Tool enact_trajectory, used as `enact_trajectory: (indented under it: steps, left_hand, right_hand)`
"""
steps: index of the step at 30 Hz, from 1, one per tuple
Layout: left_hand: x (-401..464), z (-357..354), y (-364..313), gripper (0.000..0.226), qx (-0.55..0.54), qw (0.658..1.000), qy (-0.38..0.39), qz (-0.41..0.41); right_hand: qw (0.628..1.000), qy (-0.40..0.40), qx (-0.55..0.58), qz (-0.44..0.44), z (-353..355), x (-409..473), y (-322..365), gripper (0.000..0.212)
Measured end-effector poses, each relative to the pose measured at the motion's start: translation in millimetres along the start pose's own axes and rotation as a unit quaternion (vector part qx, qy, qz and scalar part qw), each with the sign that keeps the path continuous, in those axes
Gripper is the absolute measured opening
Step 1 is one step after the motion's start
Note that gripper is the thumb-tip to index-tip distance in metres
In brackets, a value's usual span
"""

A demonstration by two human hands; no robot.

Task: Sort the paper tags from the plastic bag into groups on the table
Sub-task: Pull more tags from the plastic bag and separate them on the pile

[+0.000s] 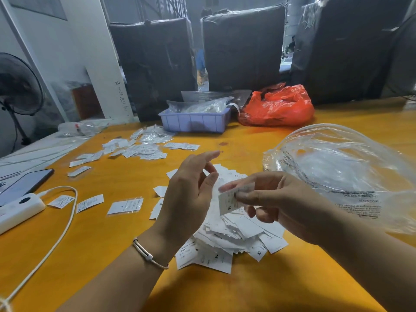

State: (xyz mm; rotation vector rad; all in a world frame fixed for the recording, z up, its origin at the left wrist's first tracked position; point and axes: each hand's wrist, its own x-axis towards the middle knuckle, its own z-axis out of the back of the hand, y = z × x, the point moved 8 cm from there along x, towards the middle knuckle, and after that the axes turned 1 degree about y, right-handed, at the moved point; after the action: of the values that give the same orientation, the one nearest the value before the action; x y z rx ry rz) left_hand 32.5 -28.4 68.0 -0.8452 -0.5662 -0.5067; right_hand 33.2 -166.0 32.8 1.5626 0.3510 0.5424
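Bare table [126, 239] between tag pile [236, 233] and cable [60, 230].

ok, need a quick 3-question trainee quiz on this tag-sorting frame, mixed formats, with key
1. True or false: the right hand pinches a white paper tag.
2. What lies right of the central heap of white paper tags on the orange table? A) clear plastic bag B) lilac plastic tray C) dark phone
3. Fill in: the left hand holds ____.

Key: 1 true; 2 A; 3 nothing.
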Motion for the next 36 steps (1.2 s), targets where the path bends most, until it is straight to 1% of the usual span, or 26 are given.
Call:
enact_trajectory:
  steps: [3,6,8,10,11,13,16,19,22,25,27,30,34,36]
  left_hand:
    - [-1,-2,-1,0.037,-0.023,1.0,-0.002,0.009]
    - [-2,-4,9,0.038,-0.135,0.988,0.008,0.071]
    - [-2,-9,20,0.04,-0.243,0.959,0.013,0.142]
    - [-4,-15,30,0.05,-0.324,0.92,0.029,0.217]
    - [-6,-18,33,0.053,-0.338,0.908,0.044,0.245]
    - [-8,-23,37,0.046,-0.316,0.907,0.078,0.268]
    - [-9,-27,36,0.034,-0.303,0.909,0.109,0.263]
    - [-7,-24,33,0.028,-0.309,0.914,0.105,0.242]
    - [-5,-17,30,0.021,-0.312,0.92,0.094,0.218]
    - [-5,-17,29,0.018,-0.314,0.92,0.106,0.21]
    - [-5,-19,25,0.018,-0.307,0.922,0.123,0.202]
    - [-6,-22,21,0.019,-0.295,0.927,0.139,0.186]
    - [-6,-23,16,0.021,-0.273,0.938,0.145,0.158]
    - [-6,-22,14,0.021,-0.267,0.941,0.144,0.149]
  right_hand:
    - [0.998,-0.016,-0.068,0.011,1,1,-1,0.013]
    - [0.992,-0.08,-0.09,0.046,9,1,2,0.008]
    - [0.987,-0.115,-0.088,0.065,15,-1,6,0.017]
    - [0.984,-0.133,-0.083,0.079,18,-3,11,0.024]
    - [0.984,-0.135,-0.085,0.083,18,-4,12,0.024]
    - [0.983,-0.129,-0.098,0.088,16,-4,13,0.022]
    - [0.983,-0.109,-0.12,0.091,10,-4,12,0.022]
    - [0.981,-0.105,-0.126,0.103,11,-5,17,0.023]
    - [0.972,-0.167,-0.096,0.136,32,-9,28,0.023]
    - [0.956,-0.226,-0.068,0.175,49,-16,42,0.019]
    - [0.953,-0.225,-0.066,0.193,49,-19,49,0.018]
    - [0.952,-0.206,-0.094,0.207,39,-21,56,0.019]
    - [0.948,-0.2,-0.145,0.202,31,-21,53,0.008]
    - [0.946,-0.202,-0.162,0.197,31,-20,52,0.008]
